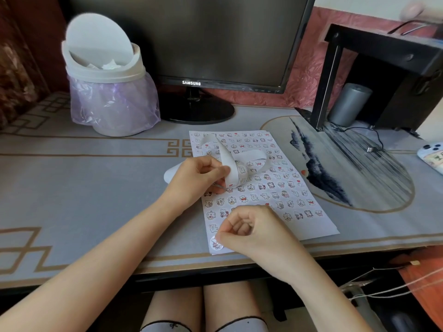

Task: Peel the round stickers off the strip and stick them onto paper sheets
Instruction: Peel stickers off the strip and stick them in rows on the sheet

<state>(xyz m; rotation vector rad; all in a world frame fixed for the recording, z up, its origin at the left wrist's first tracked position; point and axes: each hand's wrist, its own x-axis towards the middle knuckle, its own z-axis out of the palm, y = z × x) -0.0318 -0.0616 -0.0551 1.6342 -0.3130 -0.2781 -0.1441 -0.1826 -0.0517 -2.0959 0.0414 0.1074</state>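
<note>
While the left hand (199, 178) pinches the white strip (231, 164) between its thumb and curled fingers, the strip rises from that grip and curls in loose loops over the far half of the paper sheet (318, 226). The sheet lies flat on the grey desk mat (96, 188), in front of the monitor (191, 39), and rows of small cartoon stickers cover almost all of it. The right hand (254, 231) is over the sheet's near edge. Its fingers are curled in, and its thumb and forefinger tips meet on the edge of a round sticker (217, 244). That sticker lies at the near left corner of the sheet.

At the far left of the desk stands a white bin (105, 68) with its swing lid tipped open. A pale purple bag (112, 104) lines it and hangs down over the outside, and crumpled white paper (107, 65) shows in the opening. At the far right, a grey cylinder (350, 104) stands under a black stand (383, 46); what it holds cannot be seen. A phone (431, 156) lies at the right edge.
</note>
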